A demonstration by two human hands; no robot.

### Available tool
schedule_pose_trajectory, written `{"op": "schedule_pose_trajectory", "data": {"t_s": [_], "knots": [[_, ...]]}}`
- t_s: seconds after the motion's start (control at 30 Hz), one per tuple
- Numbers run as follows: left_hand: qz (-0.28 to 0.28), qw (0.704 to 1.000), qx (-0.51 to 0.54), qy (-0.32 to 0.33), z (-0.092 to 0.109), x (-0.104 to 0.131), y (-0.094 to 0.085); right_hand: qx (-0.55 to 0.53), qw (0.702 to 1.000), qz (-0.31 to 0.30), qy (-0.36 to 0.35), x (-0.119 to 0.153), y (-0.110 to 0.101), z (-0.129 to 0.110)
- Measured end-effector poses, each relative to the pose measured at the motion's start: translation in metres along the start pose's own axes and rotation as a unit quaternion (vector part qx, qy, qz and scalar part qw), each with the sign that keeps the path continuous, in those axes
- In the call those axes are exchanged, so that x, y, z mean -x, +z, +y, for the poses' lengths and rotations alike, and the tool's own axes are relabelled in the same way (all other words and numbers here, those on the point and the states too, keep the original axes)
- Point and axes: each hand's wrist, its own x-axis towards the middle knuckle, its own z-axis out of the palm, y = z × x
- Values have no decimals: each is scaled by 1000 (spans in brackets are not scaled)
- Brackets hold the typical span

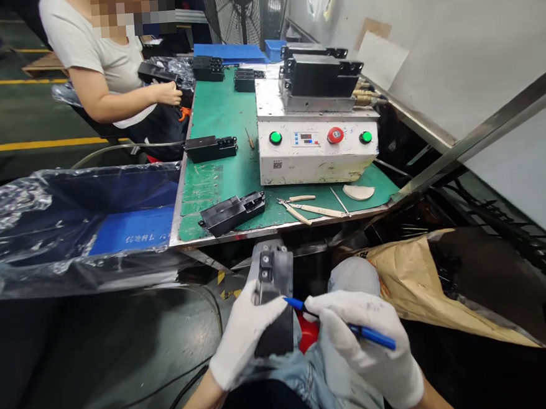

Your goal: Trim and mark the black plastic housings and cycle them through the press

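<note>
My left hand (244, 331), in a white glove, is closed around a black plastic housing (276, 273) held over my lap. Two round metal-looking inserts show near the housing's far end. In my gloved right hand (371, 341) is a blue deburring-style tool or pen (373, 336); its exact kind is unclear. The blue tip points left and lies at the housing's right edge, close to my left thumb. Whether the tip touches the plastic, I cannot tell.
On the green table (215, 118) stands a white machine (318, 148) with buttons, black housings on top. Near its front edge lie another housing (234, 213) and cutting pliers (301, 209). A plastic-lined bin (81, 268) is left, a paper sack (413, 275) right. A co-worker (105, 79) sits far left.
</note>
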Motion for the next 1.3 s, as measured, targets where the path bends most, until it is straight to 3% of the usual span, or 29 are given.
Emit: {"op": "schedule_pose_trajectory", "data": {"t_s": [0.13,0.27,0.43,0.73,0.97,1.13,1.3], "knots": [[70,992,109,0,9,-9,-6,86,994,-40,-52,25,16,-20],[106,988,111,17,14,-10,-10,197,977,-24,-84,42,42,-28],[108,987,115,29,16,-9,-7,155,985,-48,-66,45,55,-25],[125,984,124,34,14,-10,-10,161,986,1,-46,69,51,-26],[115,983,138,40,19,-7,-5,160,985,66,-6,75,46,-16],[70,969,237,6,20,-5,-10,182,983,24,-17,79,41,-15],[-21,915,401,-29,21,-11,-21,86,985,147,21,92,48,-12]]}}
